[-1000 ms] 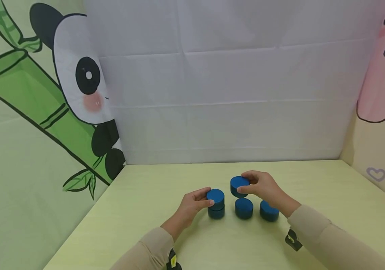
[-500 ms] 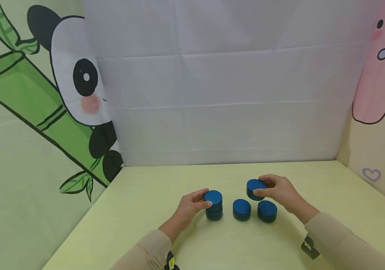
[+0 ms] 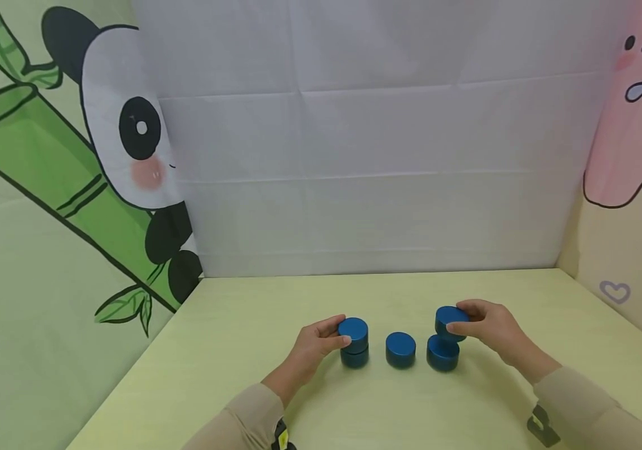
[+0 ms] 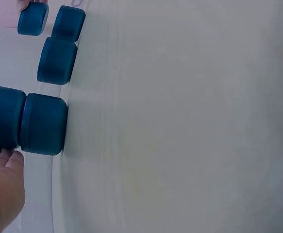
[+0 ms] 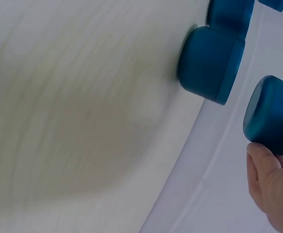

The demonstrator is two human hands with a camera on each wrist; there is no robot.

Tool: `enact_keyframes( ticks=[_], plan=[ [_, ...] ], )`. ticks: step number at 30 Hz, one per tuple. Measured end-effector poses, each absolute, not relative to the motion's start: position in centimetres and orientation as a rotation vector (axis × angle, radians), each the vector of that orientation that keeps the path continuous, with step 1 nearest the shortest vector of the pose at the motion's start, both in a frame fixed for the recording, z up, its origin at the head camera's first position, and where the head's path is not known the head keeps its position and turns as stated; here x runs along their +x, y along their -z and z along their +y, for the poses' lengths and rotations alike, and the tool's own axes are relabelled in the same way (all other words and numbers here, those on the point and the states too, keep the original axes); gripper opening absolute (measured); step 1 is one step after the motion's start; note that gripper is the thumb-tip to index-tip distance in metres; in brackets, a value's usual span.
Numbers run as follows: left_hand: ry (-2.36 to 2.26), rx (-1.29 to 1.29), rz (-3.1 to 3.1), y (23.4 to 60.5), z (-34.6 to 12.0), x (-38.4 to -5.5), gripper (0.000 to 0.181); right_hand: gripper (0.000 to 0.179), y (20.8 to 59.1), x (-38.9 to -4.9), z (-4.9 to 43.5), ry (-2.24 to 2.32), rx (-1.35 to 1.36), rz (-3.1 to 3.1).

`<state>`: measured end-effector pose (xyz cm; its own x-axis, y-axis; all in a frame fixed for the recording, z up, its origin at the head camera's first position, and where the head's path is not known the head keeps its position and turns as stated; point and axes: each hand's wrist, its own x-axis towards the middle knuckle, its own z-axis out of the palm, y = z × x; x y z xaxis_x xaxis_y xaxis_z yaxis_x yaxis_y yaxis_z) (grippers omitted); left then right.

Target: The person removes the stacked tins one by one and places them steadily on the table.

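Observation:
Short blue cylinders with a seam near one end stand on the table. At the left, my left hand (image 3: 317,344) grips the upper cylinder (image 3: 353,334), thumb on its near side. It sits on a lower cylinder (image 3: 355,359); the left wrist view shows the two flush together. A single cylinder (image 3: 401,350) stands in the middle. Farther right is another single cylinder (image 3: 442,355). My right hand (image 3: 495,328) pinches a cylinder (image 3: 452,322) in the air above and slightly behind it. A gap between this held cylinder (image 5: 273,115) and the standing one (image 5: 211,63) shows in the right wrist view.
The pale yellow table (image 3: 242,325) ends at a white cloth backdrop (image 3: 366,187). A panda-and-bamboo wall print (image 3: 124,125) borders the left side, and a pink cartoon print (image 3: 630,137) borders the right.
My right hand has carried its cylinder rightward, from behind the middle cylinder to above the right one, and somewhat lower. The left hand stays on its stack. The view has shifted slightly.

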<state>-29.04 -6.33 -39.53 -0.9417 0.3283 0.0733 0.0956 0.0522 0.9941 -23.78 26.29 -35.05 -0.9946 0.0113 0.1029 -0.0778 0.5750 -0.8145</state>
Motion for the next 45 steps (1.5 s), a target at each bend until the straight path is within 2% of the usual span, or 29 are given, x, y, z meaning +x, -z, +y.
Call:
enact_keyframes(
  ticks=[13, 45],
  plan=[
    [-2.004, 0.438, 2.145, 39.5, -6.3, -28.9, 0.057, 0.071, 35.8, -22.9, 28.5, -1.378, 0.014, -2.696],
    [-1.986, 0.412, 2.153, 39.6, -6.5, -29.1, 0.057, 0.077, 37.3, -22.6, 29.7, -1.336, -0.113, -2.787]
  ],
)
